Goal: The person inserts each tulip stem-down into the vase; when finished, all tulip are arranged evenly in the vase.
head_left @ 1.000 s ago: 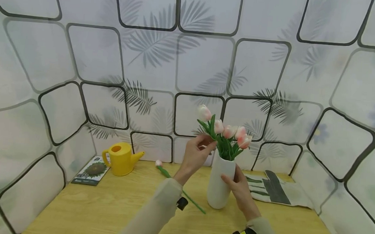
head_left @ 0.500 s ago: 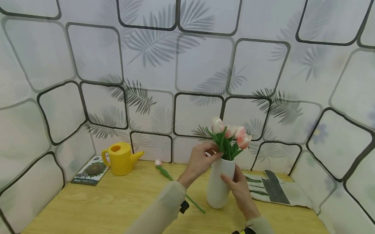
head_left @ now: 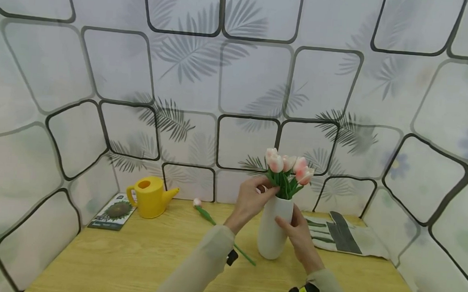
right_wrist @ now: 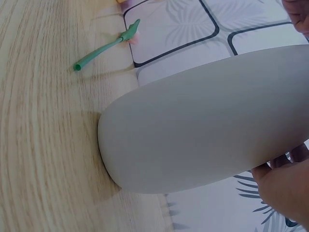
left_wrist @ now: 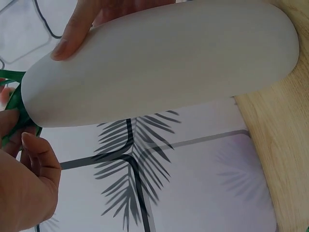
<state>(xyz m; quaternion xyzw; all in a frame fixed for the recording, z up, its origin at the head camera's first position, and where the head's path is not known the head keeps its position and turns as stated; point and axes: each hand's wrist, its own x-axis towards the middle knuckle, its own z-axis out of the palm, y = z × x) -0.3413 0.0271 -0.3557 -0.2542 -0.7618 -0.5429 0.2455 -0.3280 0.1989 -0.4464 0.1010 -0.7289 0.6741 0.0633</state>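
Observation:
A tall white vase (head_left: pixel 273 230) stands upright on the wooden table, with several pink-and-white tulips (head_left: pixel 287 164) fanning out of its mouth. My right hand (head_left: pixel 301 239) grips the vase from the right, thumb across its front. At the vase's mouth, on the left, my left hand (head_left: pixel 251 199) pinches the green stem and leaves of a tulip. The left wrist view shows those fingers close on the green leaves (left_wrist: pixel 15 108) right at the rim. One more tulip (head_left: pixel 205 214) lies on the table left of the vase, partly hidden behind my left forearm.
A yellow watering can (head_left: pixel 151 198) stands at the back left beside a seed packet (head_left: pixel 114 212) with a sunflower-like picture. Flat at the back right is a white and grey cloth item (head_left: pixel 345 237) with green stripes. Patterned walls (head_left: pixel 198 71) enclose the table's back and sides.
My left hand has moved right and down toward the vase's mouth. The tulip it holds has sunk from above the bunch to level with the other blooms. The right hand stays on the vase.

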